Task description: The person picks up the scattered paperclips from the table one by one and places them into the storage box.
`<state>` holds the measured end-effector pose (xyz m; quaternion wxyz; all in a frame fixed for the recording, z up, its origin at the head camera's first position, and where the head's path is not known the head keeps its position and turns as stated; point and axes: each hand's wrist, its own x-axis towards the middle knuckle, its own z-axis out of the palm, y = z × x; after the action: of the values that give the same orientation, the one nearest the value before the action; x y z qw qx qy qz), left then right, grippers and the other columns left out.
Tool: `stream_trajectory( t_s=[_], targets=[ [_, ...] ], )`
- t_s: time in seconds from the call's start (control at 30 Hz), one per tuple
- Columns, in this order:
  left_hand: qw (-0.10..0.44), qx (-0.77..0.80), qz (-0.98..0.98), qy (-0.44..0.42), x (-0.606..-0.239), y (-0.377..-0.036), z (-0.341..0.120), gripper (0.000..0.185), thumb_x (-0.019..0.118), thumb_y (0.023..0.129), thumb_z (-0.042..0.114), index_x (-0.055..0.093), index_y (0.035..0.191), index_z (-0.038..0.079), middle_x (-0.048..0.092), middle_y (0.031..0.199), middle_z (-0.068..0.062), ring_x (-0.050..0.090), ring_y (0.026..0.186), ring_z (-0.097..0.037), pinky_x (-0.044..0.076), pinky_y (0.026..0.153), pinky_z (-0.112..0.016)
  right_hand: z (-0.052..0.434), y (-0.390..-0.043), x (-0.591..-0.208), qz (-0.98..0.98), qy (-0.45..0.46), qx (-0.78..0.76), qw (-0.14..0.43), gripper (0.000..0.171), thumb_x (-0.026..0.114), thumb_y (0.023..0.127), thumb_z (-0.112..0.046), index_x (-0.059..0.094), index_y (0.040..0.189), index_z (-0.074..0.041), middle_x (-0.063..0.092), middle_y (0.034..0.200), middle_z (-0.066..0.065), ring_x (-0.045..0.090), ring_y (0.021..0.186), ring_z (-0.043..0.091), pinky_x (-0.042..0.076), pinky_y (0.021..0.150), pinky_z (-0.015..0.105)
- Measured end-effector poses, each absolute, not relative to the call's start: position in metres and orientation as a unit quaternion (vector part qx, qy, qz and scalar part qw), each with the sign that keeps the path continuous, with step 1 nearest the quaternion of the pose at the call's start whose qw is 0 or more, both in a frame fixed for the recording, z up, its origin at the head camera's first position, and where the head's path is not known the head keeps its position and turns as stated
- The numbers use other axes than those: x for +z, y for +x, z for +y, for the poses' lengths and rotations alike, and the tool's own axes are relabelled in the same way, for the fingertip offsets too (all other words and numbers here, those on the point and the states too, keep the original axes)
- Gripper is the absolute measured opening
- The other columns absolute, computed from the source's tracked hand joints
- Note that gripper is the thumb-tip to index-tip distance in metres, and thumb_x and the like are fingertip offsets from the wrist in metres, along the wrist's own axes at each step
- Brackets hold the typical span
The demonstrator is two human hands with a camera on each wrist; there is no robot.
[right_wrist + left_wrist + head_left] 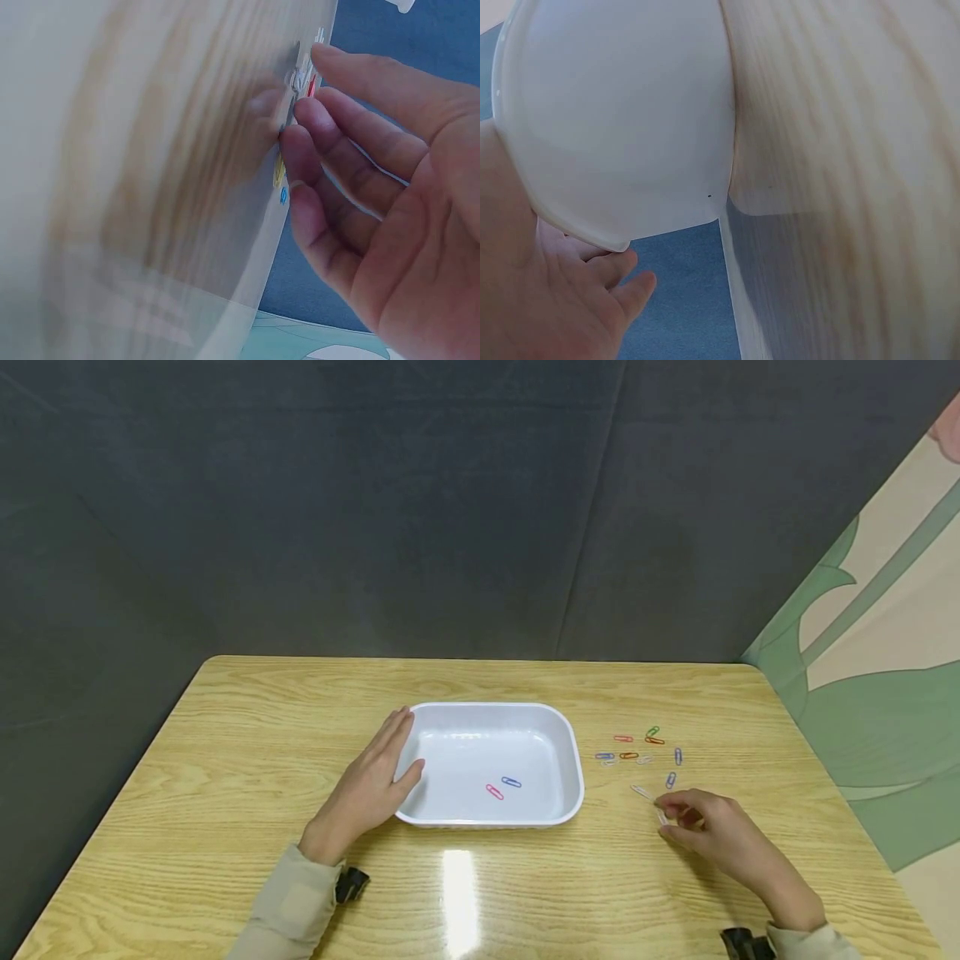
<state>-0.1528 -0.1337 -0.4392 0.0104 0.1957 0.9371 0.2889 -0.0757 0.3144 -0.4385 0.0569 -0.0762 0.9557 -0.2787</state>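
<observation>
A white rectangular tray stands on the table, with a pink paper clip and a blue paper clip inside. My left hand rests along its left rim, fingers extended and the thumb over the inside. The left wrist view shows the palm against the tray wall. Right of the tray, my right hand reaches low to the tabletop. Its thumb and forefinger stand apart on either side of a white paper clip. Another white paper clip lies just beyond the fingertips.
Several loose paper clips lie beyond the right hand, among them a green one, a pink-red one and a blue one. Behind the wooden table hangs a dark cloth. A patterned surface borders the right side.
</observation>
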Motion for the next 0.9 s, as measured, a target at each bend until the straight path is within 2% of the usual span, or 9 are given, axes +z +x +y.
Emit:
stream_trajectory(
  t_s=[0.23, 0.47, 0.9],
  targets=[
    [0.012, 0.291, 0.936, 0.196, -0.4395, -0.1529, -0.1341, 0.068, 0.047, 0.104, 0.034, 0.019, 0.158, 0.004, 0.016, 0.167, -0.012, 0.014, 0.155, -0.029, 0.023, 0.124, -0.05, 0.3168, -0.0767, -0.4391, 0.96, -0.07, -0.263, 0.072, 0.029, 0.078, 0.083, -0.011, 0.072, 0.109, 0.001, 0.069, 0.094, 0.002, 0.055, 0.075, 0.0, 0.051, 0.063, 0.021],
    [0.011, 0.291, 0.937, 0.195, -0.4393, -0.1528, -0.1338, 0.068, 0.047, 0.104, 0.033, 0.019, 0.158, 0.003, 0.016, 0.167, -0.012, 0.015, 0.155, -0.03, 0.023, 0.124, -0.05, 0.3156, -0.0775, -0.4395, 0.959, -0.076, -0.26, 0.083, 0.014, 0.075, 0.086, -0.007, 0.073, 0.099, -0.002, 0.061, 0.082, -0.003, 0.049, 0.069, -0.003, 0.049, 0.06, 0.021],
    [0.012, 0.295, 0.935, 0.194, -0.4392, -0.1528, -0.1335, 0.067, 0.046, 0.104, 0.033, 0.019, 0.158, 0.003, 0.016, 0.167, -0.012, 0.013, 0.155, -0.028, 0.023, 0.124, -0.049, 0.3101, -0.0813, -0.4383, 0.958, -0.078, -0.261, 0.095, 0.006, 0.071, 0.089, -0.009, 0.072, 0.093, -0.005, 0.065, 0.083, -0.002, 0.05, 0.07, -0.002, 0.047, 0.059, 0.021]
  ],
)
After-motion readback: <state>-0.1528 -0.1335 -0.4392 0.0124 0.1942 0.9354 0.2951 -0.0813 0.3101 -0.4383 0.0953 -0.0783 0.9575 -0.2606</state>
